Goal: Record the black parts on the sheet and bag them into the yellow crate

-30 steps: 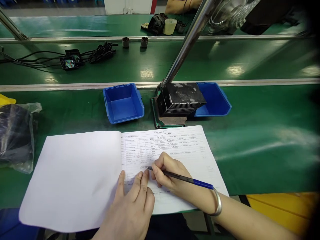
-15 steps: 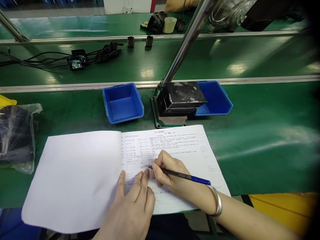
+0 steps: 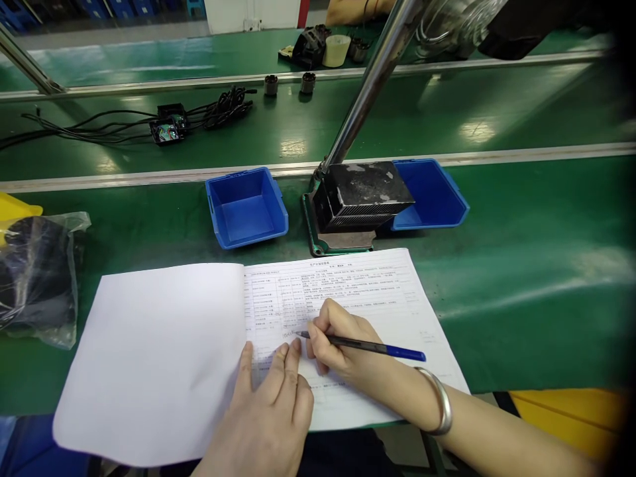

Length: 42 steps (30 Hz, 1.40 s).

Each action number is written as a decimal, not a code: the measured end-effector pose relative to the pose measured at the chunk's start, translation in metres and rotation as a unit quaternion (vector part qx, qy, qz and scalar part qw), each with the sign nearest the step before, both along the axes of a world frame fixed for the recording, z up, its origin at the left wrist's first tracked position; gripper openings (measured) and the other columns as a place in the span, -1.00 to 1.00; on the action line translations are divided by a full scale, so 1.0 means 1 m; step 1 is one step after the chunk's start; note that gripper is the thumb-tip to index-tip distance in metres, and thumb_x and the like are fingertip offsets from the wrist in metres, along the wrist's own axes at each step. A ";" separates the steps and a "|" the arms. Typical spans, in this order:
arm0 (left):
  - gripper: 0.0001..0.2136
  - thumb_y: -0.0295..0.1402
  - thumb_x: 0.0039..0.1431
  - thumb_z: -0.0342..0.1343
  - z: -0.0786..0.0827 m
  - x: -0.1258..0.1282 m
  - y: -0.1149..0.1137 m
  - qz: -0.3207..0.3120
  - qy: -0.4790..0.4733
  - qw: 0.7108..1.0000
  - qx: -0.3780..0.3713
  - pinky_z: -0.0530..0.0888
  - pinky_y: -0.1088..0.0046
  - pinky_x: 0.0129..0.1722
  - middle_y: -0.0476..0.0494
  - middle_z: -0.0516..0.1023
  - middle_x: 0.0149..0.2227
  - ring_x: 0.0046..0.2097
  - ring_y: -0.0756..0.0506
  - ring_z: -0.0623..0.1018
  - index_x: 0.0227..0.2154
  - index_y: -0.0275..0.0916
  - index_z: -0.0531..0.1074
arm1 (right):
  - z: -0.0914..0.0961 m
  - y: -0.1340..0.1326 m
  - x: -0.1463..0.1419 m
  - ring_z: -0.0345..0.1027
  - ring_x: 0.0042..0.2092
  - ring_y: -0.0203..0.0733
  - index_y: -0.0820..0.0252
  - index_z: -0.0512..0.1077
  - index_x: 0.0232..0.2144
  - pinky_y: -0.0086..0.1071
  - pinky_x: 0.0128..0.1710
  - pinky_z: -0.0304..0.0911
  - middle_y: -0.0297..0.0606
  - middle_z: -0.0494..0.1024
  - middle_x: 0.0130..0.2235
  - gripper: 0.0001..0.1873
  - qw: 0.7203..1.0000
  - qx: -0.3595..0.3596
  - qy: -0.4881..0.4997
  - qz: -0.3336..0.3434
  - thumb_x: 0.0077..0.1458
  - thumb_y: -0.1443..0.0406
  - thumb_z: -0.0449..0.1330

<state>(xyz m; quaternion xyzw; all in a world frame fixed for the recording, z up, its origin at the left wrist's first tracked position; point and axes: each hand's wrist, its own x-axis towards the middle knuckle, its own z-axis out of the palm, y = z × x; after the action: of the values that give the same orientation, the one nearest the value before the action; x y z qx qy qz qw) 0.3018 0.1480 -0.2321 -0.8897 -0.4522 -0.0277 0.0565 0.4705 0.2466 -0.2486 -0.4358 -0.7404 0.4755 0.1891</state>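
Observation:
A stack of papers (image 3: 159,358) lies open at the table's front edge, its left leaf blank and its right page (image 3: 368,291) printed with a table of small text. My right hand (image 3: 342,338) grips a dark pen (image 3: 377,346) with a blue end, its tip on the right page beside some handwritten marks (image 3: 289,334). A silver bangle (image 3: 442,401) circles the right wrist. Flat across the inner part of the printed page rests my left hand (image 3: 271,404), fingers extended, the fingertips just left of and below the pen tip.
Behind the papers are a blue bin (image 3: 247,207), a black metal block (image 3: 365,195) at a steel pole's foot, and a second blue bin (image 3: 432,195). A plastic-bagged dark item (image 3: 40,278) lies left. Farther back sit cables (image 3: 223,109) and a person's arm (image 3: 355,12).
The pen tip has moved slightly right along the handwritten line, and the marks behind it are longer. The whole view has shifted a little. My left hand stays on the page.

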 end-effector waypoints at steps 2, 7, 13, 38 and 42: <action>-0.72 -0.40 0.26 -0.18 0.001 0.000 0.000 -0.001 0.006 1.000 -0.001 0.08 -0.05 0.11 -0.40 0.50 0.06 0.17 -0.24 0.33 -0.14 -0.34 0.41 | -0.001 -0.001 0.002 0.31 -0.61 -0.31 0.08 0.07 -0.45 -0.42 -0.56 0.17 -0.42 0.42 -0.64 -0.80 1.000 -0.020 0.011 -0.004 0.23 0.24 -0.04; -0.71 -0.39 0.26 -0.16 0.003 -0.001 0.001 -0.002 0.016 1.000 -0.001 0.11 -0.03 0.10 -0.39 0.48 0.09 0.17 -0.24 0.33 -0.12 -0.34 0.41 | -0.001 -0.001 0.006 0.34 -0.58 -0.30 0.08 0.09 -0.44 -0.38 -0.51 0.25 -0.37 0.46 -0.59 -0.79 0.999 -0.024 0.028 0.000 0.26 0.21 -0.06; -0.69 -0.35 0.26 -0.17 0.003 -0.002 0.000 -0.011 0.021 1.000 -0.011 0.12 -0.05 0.09 -0.41 0.47 0.09 0.18 -0.25 0.32 -0.10 -0.36 0.39 | 0.000 0.001 0.009 0.30 -0.56 -0.30 0.09 0.12 -0.44 -0.37 -0.52 0.21 -0.35 0.44 -0.55 -0.81 1.000 0.023 0.010 0.018 0.24 0.24 -0.05; -0.71 -0.36 0.23 -0.14 -0.004 0.000 0.000 -0.005 0.018 1.000 -0.001 0.13 -0.09 0.09 -0.44 0.45 0.10 0.18 -0.25 0.32 -0.09 -0.33 0.38 | 0.003 0.003 0.006 0.22 -0.58 -0.39 0.10 0.12 -0.44 -0.48 -0.57 0.13 -0.44 0.37 -0.57 -0.85 0.999 0.034 0.027 0.015 0.18 0.32 -0.01; -0.72 -0.37 0.24 -0.14 -0.004 0.000 0.000 -0.009 0.017 1.000 0.001 0.15 -0.08 0.09 -0.45 0.45 0.11 0.18 -0.25 0.32 -0.10 -0.33 0.38 | 0.005 0.003 0.006 0.24 -0.57 -0.37 0.10 0.11 -0.44 -0.47 -0.54 0.15 -0.44 0.36 -0.57 -0.83 0.999 0.029 0.030 0.001 0.20 0.30 -0.01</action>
<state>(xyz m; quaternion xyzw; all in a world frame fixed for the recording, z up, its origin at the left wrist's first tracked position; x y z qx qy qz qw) 0.3019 0.1482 -0.2363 -0.8940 -0.4432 -0.0131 0.0646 0.4764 0.2493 -0.2438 -0.4144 -0.7487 0.4667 0.2234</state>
